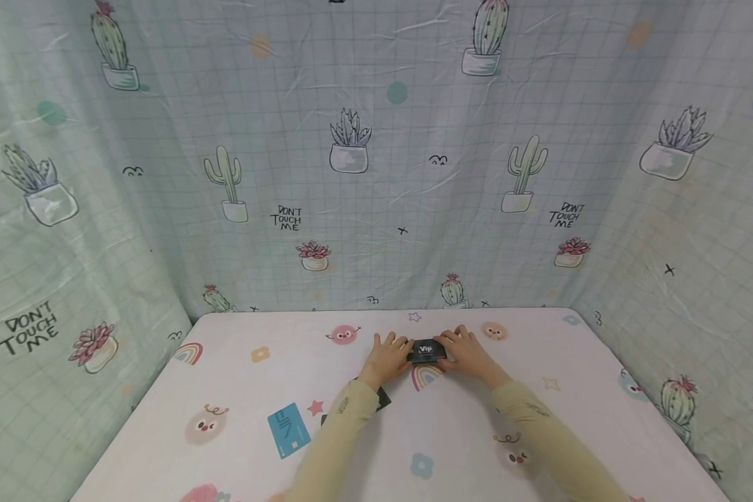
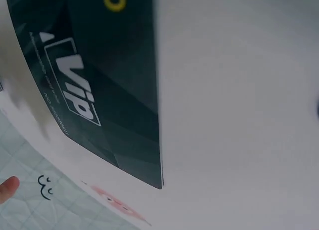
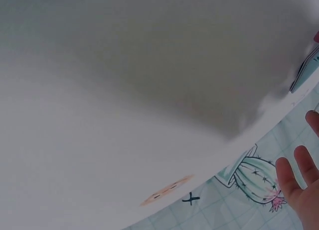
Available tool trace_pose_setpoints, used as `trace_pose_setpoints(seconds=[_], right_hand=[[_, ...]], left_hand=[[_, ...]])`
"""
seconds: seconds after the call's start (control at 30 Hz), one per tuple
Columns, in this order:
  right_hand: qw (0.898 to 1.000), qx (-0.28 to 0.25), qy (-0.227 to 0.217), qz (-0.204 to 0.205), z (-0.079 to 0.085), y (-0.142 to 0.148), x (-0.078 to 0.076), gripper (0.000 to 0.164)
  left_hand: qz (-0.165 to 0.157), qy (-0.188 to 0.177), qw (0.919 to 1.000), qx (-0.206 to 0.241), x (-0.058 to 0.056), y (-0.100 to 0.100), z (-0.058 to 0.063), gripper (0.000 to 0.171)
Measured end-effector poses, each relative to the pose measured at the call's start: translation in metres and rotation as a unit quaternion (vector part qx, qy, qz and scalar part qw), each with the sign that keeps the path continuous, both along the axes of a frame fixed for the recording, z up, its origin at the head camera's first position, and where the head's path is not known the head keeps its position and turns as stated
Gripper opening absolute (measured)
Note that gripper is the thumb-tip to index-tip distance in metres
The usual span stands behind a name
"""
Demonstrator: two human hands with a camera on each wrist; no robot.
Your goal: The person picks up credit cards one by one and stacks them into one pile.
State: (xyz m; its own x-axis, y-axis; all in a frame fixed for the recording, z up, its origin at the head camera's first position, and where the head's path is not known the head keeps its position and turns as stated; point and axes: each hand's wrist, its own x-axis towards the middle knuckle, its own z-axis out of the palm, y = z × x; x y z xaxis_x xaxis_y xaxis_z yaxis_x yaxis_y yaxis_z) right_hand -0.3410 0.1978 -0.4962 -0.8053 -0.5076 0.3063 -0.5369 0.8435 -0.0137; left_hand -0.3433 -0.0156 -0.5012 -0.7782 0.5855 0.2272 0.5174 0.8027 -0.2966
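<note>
Between the two hands a small stack of cards (image 1: 427, 351), its top one black with "Vip" in white, is held close over the far part of the table. My left hand (image 1: 387, 359) pinches the stack's left end. At the opposite end, my right hand (image 1: 467, 357) grips it with thumb and fingers. The right wrist view catches the layered edges of the stack (image 3: 302, 76) at its right border, beside some right fingers (image 3: 288, 177). Another black Vip card (image 2: 114, 80) lies on the table under the left forearm, which partly hides it in the head view.
A blue card (image 1: 289, 430) lies on the table to the left of the left forearm. The white tabletop (image 1: 464, 425) carries printed faces, stars and rainbows. Behind and at both sides hangs a curtain (image 1: 376, 202) with a cactus print.
</note>
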Motion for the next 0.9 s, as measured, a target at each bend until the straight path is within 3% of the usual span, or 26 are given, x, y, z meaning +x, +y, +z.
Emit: trace_pose_setpoints(seconds=[0.17,0.9], right_hand=[[1.000,-0.001,-0.007,-0.001,-0.001,0.000,0.000,0.045],[1.000,0.006,0.018,0.016,-0.013,0.001,-0.004,0.042]], left_hand=[[0.009,0.008,0.9999,-0.008,0.000,0.002,-0.003,0.046],[0.026,-0.034,0.9991,-0.001,0.002,0.005,-0.007,0.045]])
